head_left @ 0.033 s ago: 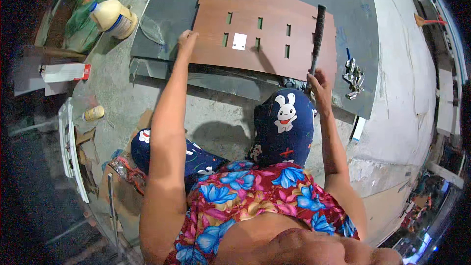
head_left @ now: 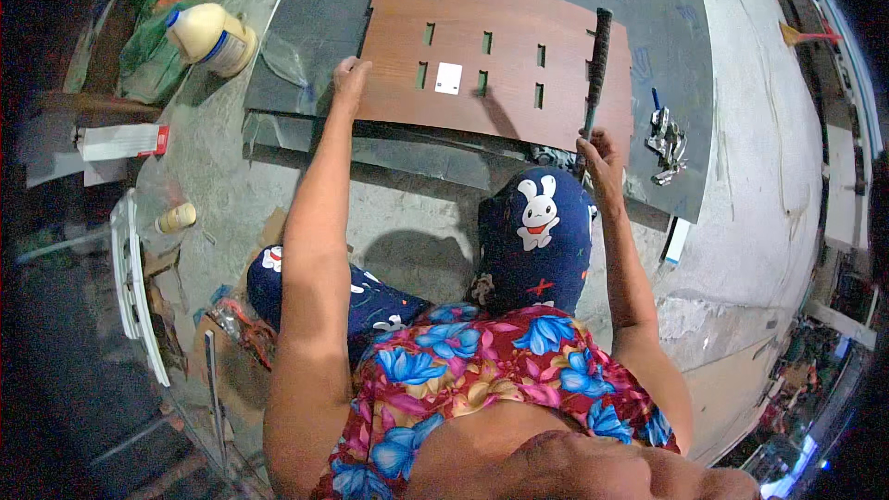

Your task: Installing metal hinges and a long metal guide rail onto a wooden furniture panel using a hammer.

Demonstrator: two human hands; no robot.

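A brown wood-look panel (head_left: 407, 104) with several rectangular slots lies on a dark grey board. A small white card (head_left: 448, 78) rests on the panel. My left hand (head_left: 351, 81) is closed on the panel's left edge, near its front corner. Upright in my right hand (head_left: 604, 159) is a tool with a long black ribbed handle (head_left: 600, 51) and a metal shaft. My fingers wrap round its lower part by the panel's front right edge; its lower end is hidden, so its kind cannot be made out.
The dark grey board (head_left: 306, 0) extends beyond the panel. Shiny metal fittings (head_left: 667, 143) lie on its right side. A large cream jug with a blue cap (head_left: 215, 37), a white and red box (head_left: 125, 140) and a small bottle (head_left: 176, 217) are at the left.
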